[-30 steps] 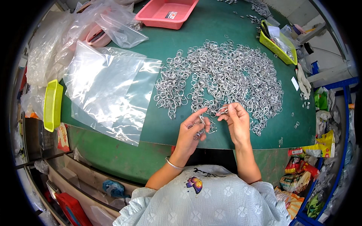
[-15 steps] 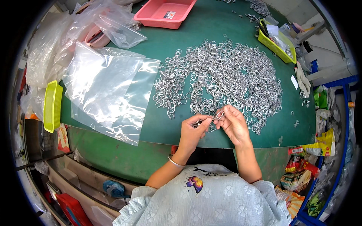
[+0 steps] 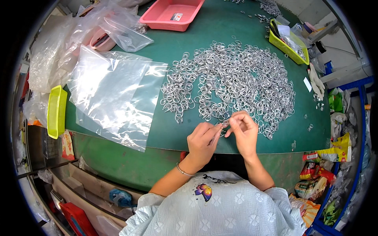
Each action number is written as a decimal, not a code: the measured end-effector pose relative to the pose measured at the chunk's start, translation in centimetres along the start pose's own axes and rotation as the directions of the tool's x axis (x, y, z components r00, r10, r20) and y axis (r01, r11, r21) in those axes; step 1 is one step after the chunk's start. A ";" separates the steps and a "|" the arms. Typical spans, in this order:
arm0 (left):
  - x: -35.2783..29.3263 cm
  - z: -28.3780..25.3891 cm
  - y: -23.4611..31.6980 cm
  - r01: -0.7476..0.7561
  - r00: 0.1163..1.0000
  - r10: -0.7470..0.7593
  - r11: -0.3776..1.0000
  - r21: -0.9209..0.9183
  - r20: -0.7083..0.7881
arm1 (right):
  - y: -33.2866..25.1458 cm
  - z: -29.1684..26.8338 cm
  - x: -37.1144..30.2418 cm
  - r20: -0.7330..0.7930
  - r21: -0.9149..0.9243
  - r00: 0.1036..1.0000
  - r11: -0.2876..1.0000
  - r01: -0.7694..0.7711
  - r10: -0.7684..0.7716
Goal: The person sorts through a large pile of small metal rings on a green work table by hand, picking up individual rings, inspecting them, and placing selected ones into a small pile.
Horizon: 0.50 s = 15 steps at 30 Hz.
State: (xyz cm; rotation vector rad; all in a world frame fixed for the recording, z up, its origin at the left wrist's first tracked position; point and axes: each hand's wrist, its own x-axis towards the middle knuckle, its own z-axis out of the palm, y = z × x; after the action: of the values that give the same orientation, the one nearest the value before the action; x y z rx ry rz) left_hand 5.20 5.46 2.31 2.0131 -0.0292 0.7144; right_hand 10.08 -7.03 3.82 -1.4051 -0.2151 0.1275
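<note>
A broad heap of small silver metal rings (image 3: 240,78) is spread over the green tabletop (image 3: 173,135). At its near edge my left hand (image 3: 202,141) is closed, with its back turned up and fingertips pinching a metal ring (image 3: 225,123). My right hand (image 3: 245,131) meets it there, thumb and forefinger closed on the same small ring or one linked to it; I cannot tell which. Whatever else lies inside my left palm is hidden by the fingers.
Clear plastic bags (image 3: 114,98) lie to the left, beside a yellow-green basket (image 3: 57,112) at the table edge. A pink tray (image 3: 171,15) stands at the back. At the far right are a filled yellow basket (image 3: 289,47) and a glove (image 3: 316,82).
My left hand has rolled over, so its back now covers the dark gap and the rings seen in it before. My right hand has turned inward, its fingers more curled.
</note>
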 end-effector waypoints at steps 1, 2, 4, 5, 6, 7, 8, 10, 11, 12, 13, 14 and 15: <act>0.1 -0.1 -0.1 -0.017 1.000 0.017 1.000 0.010 0.011 | -0.2 0.1 -0.2 0.024 -0.099 0.998 0.993 0.059 -0.057; 0.2 -0.2 -0.3 -0.035 0.999 0.034 0.999 0.019 0.022 | -0.3 0.1 -0.4 0.054 -0.194 0.992 0.973 0.121 -0.112; 0.5 -0.1 -0.6 0.021 1.000 -0.020 0.997 -0.070 0.021 | -0.4 0.1 -0.6 0.088 -0.293 0.979 0.935 0.200 -0.182; 0.6 -0.1 -0.6 0.048 0.999 -0.045 0.992 -0.115 0.024 | -0.2 0.1 -0.7 0.060 -0.171 0.990 0.975 0.139 -0.131; 0.7 -0.1 -0.6 0.095 0.995 -0.089 0.981 -0.172 0.042 | -0.1 0.1 -0.8 0.040 -0.045 0.996 0.996 0.078 -0.076; 0.8 -0.2 -0.5 0.145 0.989 -0.134 0.963 -0.228 0.064 | 0.0 0.1 -0.8 0.026 0.082 1.000 0.996 0.014 -0.016; 0.9 -0.2 -0.5 0.195 0.980 -0.177 0.939 -0.282 0.089 | -0.1 0.1 -0.7 0.013 0.101 1.000 0.995 -0.026 0.025; 0.3 0.1 0.0 0.195 0.981 -0.191 0.954 -0.227 0.041 | -0.2 0.1 -0.8 -0.010 0.139 0.994 0.985 -0.105 0.108; 0.0 0.2 0.2 0.195 0.980 -0.196 0.960 -0.200 0.018 | -0.2 0.2 -0.9 -0.008 0.090 0.999 0.995 -0.045 0.046; 0.0 0.2 0.1 0.146 0.989 -0.147 0.976 -0.161 0.003 | -0.2 0.5 -1.0 -0.002 0.041 1.000 0.999 0.015 -0.015; -0.1 0.3 0.1 0.098 0.995 -0.099 0.988 -0.120 -0.009 | -0.2 0.6 -1.1 0.007 -0.008 0.997 0.997 0.074 -0.074; -0.2 0.3 0.0 0.049 0.999 -0.051 0.996 -0.078 -0.020 | -0.1 0.5 -1.1 0.037 -0.071 0.995 0.993 0.099 -0.096; -0.3 0.2 -0.1 0.034 0.999 -0.035 0.998 -0.057 -0.006 | 0.2 0.1 -1.2 0.068 -0.132 0.991 0.983 0.124 -0.116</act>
State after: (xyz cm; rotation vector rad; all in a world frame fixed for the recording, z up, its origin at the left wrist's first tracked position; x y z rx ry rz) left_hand 5.10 5.26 1.97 1.9521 -0.0107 0.6914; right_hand 8.91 -7.13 3.57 -1.5207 -0.3634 0.0557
